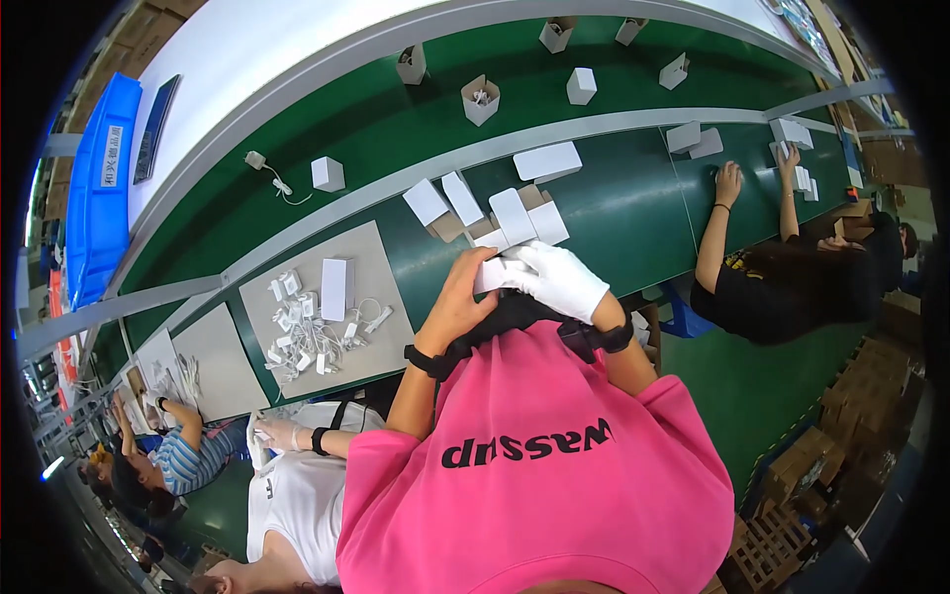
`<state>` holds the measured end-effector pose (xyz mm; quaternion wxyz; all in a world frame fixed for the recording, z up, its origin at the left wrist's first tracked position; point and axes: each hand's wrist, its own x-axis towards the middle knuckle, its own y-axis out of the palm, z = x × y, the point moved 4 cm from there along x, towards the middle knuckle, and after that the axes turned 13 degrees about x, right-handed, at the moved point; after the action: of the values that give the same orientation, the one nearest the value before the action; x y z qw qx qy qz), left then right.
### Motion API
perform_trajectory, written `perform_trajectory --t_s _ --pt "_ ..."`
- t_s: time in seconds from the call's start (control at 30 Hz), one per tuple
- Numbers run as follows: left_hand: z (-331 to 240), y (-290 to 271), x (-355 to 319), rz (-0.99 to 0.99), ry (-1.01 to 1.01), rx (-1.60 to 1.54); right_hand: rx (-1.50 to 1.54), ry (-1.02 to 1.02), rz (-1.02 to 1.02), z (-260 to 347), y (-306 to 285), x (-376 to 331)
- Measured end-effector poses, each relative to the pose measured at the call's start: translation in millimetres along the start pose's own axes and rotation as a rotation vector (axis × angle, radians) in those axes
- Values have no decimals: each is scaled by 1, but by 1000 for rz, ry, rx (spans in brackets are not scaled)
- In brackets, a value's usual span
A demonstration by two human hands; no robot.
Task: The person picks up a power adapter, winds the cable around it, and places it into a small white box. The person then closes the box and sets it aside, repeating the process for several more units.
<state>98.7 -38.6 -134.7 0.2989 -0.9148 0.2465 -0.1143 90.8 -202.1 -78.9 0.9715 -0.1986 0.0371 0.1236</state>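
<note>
My left hand [457, 300] is bare and my right hand [562, 279] wears a white glove. Together they hold a small white box [489, 274] just above the near edge of the green table [614, 213]. Right behind it lies a cluster of flat white boxes [515, 216] mixed with brown card pieces [447, 228]. Another white box [546, 160] lies farther back by the grey rail. Both wrists carry black bands.
A grey mat [376, 267] to the left holds white chargers with cables [307, 332] and a white box [334, 288]. Open boxes [480, 99] ride the green belt beyond. One co-worker in black [782, 282] sits right; another in white [292, 495] sits left. A blue crate [99, 188] stands far left.
</note>
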Motion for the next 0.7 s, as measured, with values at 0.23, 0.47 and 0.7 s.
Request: perform_trajectory --t_s 0.23,0.47,0.7 --pt "-3 -9 14 -60 -86 -67 -318 -289 -215 -8 14 2" --pt "-3 -17 23 -132 -45 -21 -226 -306 -274 7 1 3" --pt "10 -27 59 -131 -41 173 -517 -279 -262 16 12 33"
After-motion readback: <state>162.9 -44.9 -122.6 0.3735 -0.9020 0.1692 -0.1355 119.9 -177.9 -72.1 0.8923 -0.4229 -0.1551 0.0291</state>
